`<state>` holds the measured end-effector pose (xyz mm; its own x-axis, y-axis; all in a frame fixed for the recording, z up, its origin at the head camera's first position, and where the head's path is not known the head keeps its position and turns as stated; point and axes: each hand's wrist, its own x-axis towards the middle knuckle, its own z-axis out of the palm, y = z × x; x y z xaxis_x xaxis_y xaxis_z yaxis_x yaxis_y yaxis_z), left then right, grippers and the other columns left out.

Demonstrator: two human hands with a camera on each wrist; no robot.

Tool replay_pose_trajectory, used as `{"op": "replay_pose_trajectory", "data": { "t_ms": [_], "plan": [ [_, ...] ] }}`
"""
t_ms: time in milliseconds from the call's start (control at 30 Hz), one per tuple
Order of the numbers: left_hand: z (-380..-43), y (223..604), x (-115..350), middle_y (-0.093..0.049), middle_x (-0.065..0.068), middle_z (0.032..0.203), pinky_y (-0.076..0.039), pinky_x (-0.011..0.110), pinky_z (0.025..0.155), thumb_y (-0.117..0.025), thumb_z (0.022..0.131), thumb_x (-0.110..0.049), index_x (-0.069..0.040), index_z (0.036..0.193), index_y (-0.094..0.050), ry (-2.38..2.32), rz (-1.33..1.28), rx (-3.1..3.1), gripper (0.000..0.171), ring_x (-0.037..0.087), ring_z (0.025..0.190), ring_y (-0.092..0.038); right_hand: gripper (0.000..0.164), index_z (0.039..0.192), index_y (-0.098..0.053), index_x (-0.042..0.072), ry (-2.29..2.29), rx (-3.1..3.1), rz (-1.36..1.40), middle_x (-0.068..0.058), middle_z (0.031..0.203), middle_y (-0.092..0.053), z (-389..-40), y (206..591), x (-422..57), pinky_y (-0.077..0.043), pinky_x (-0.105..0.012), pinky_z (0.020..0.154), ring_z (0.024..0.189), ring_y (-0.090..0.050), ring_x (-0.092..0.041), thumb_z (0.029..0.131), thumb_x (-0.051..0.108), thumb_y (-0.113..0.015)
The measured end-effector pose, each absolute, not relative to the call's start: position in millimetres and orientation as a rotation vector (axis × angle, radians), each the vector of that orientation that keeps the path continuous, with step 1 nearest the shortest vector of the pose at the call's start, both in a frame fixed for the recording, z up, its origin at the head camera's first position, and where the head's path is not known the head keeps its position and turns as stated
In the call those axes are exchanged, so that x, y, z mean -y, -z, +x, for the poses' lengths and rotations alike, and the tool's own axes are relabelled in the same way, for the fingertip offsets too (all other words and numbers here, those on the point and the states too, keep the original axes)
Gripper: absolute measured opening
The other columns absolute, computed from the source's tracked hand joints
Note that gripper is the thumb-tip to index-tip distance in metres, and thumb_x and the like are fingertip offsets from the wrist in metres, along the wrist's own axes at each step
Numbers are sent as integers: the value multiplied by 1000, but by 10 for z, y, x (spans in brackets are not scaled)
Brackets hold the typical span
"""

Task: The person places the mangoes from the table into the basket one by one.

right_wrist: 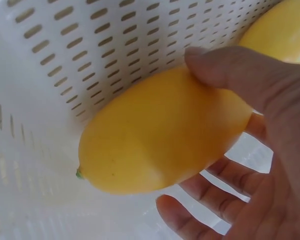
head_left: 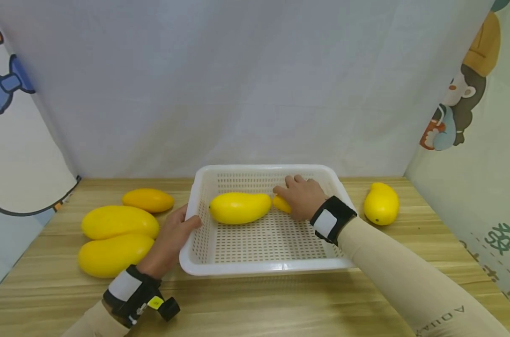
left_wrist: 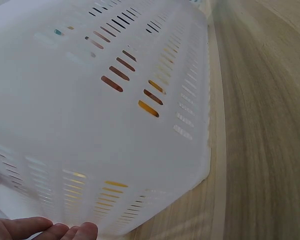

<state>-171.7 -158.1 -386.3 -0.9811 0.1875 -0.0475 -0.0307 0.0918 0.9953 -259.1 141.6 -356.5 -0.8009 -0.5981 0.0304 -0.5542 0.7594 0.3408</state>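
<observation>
Wood tbl (head_left: 263, 306) w/ bskt (head_left: 255, 268), 4 mangoes (head_left: 381, 204)

Six mangoes (head_left: 240, 208), one basket (head_left: 255, 268)

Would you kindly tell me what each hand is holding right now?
Left hand: gripping the slotted white plastic basket.
Right hand: holding a yellow oval fruit.

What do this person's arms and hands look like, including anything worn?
The left hand and right hand are ungloved. Both arms have beige sleeves; the right sleeve bears dark lettering, not clearly legible. Each wrist has a black strap with a white patch. The left one also carries a yellow tag and small black device.
</observation>
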Motion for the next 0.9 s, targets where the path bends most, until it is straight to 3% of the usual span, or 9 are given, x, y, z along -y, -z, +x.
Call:
{"op": "replay_pose_trajectory", "data": {
  "t_ms": [300, 633, 900],
  "plan": [
    [-1725, 3853, 1588, -53, 21, 123, -52, 44, 75, -41, 95, -15, -14, 143, -30, -2019, 161, -2173, 50, 37, 99, -58, 54, 129, -51, 23, 408, 2908, 922, -5, 96, -49, -2591, 3523, -1399, -46, -34, 61, 81, -44, -21, 78, 34, -67],
    [-1712, 3826, 1600, -54, 20, 122, -52, 43, 75, -41, 95, -17, -15, 143, -31, -1996, 136, -2186, 49, 36, 98, -59, 56, 132, -48, 23, 297, 2975, 917, -4, 100, -50, -2547, 3382, -1380, -43, -34, 64, 85, -44, -21, 81, 41, -61],
    [-1686, 3800, 1594, -53, 20, 124, -52, 44, 76, -41, 95, -15, -15, 143, -30, -2005, 147, -2162, 50, 36, 99, -59, 64, 137, -43, 22, 142, 2988, 875, -6, 117, -51, -2515, 3186, -1395, -47, -36, 73, 98, -47, -22, 83, 53, -59]
  ]
}}
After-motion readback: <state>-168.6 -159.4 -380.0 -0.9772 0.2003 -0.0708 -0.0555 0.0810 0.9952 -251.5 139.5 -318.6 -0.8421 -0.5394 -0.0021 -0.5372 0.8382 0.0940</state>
